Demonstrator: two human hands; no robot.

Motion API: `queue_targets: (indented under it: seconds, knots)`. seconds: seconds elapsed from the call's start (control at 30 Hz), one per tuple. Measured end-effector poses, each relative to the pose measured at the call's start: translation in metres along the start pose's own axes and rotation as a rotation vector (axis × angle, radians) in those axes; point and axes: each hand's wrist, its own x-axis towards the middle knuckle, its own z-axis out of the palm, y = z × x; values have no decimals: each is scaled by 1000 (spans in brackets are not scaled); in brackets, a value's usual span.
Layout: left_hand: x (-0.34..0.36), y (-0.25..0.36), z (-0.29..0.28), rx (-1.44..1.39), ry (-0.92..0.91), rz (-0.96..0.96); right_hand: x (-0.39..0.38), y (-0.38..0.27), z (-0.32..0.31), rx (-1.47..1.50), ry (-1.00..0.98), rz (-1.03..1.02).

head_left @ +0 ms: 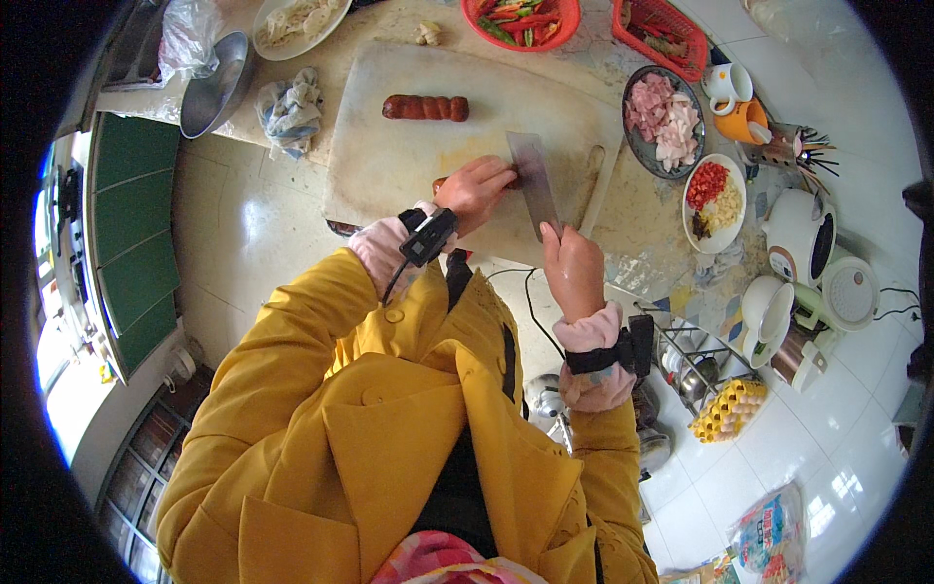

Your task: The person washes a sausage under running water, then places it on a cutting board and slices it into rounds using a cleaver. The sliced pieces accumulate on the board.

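From the head view, the right hand (574, 265) is clenched around the handle of a broad cleaver (533, 182), whose flat blade stands edge-down on the pale cutting board (389, 156). The left hand (475, 190) lies just beside the blade's face, its fingers (498, 175) curled down over a reddish sausage piece (440, 182), of which only a sliver shows past the knuckles. A second, whole sausage (425, 107) lies well beyond the fingertips, farther out on the board and untouched.

The risk, as I judge it, sits in that narrow gap. The left fingertips are almost touching the steel, so if the round sausage rolls under them or the blade drifts sideways, the edge could meet a finger. The sausage skin looks smooth and may be greasy, which would weaken the hold. The board also hangs over the counter edge at its near side, so a heavy chop could rock it.

As for pose, both forearms come up from the yellow coat sleeves (321, 321), each wrist wrapped in a pink cuff and a black strapped device. The right wrist is nearly straight behind the handle; the left is bent inward, palm down, knuckles raised toward the blade.

Off past the right hand's fingers, a dark bowl of sliced meat (662, 119) stands near the board.
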Motion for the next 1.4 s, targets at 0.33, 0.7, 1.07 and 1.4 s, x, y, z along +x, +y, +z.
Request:
queue_targets:
  seconds: [0.33, 0.7, 1.07, 1.4]
  knots:
    - [3, 0, -2, -20, 11, 16, 30, -6, 18, -39, 9, -12]
    - [-2, -3, 3, 9, 54, 4, 56, 2, 34, 116, 193, -5]
    - [2, 2, -1, 4, 57, 33, 3, -2, -6, 48, 25, -34]
    - [2, 0, 0, 28, 43, 63, 5, -5, -10, 1, -16, -43]
